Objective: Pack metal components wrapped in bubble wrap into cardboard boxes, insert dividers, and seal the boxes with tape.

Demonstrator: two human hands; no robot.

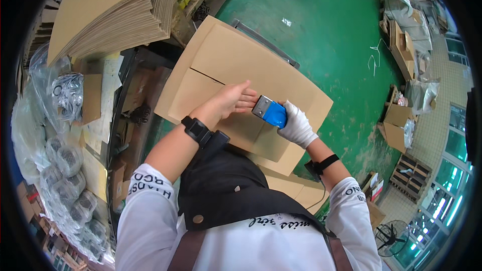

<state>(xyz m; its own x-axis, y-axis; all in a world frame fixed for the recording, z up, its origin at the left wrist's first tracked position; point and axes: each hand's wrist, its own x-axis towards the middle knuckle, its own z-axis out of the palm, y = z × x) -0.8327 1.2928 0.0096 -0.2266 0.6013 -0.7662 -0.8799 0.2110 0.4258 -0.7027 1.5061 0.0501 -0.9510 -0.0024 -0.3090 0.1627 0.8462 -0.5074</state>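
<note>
The step in hand looks like work on the top of a large tan corrugated-cardboard carton [241,60], with a blue block-shaped hand tool with a grey metal end [271,112] held over it. From where I stand, the tool is above the carton's top panel, toward its right-hand corner, metal end facing left. The right hand [297,126], in a white cloth glove, is wrapped firmly round the tool's blue body. The bare left hand [233,101] grips nothing: its fingers are straight, palm turned toward the tool, fingertips just beside the metal. I can't tell whether they touch it, nor whether the metal meets the cardboard. The hands are close but not joined. To my eye, any further move with the tool calls for a steady grip and bare fingers kept clear of that metal end.

The carton is matt and smooth-faced, its broad flaps folded flat with a dark slit between two of them; what bears it is hidden underneath. A dark straight bar [266,44] runs along its far edge, above the scuffed green floor [346,130]. Off to the left, a thick stack of flat cardboard sheets [115,15] shows ragged, layered edges, and crinkled clear plastic bags [65,170] bulge with rounded shapes.
</note>
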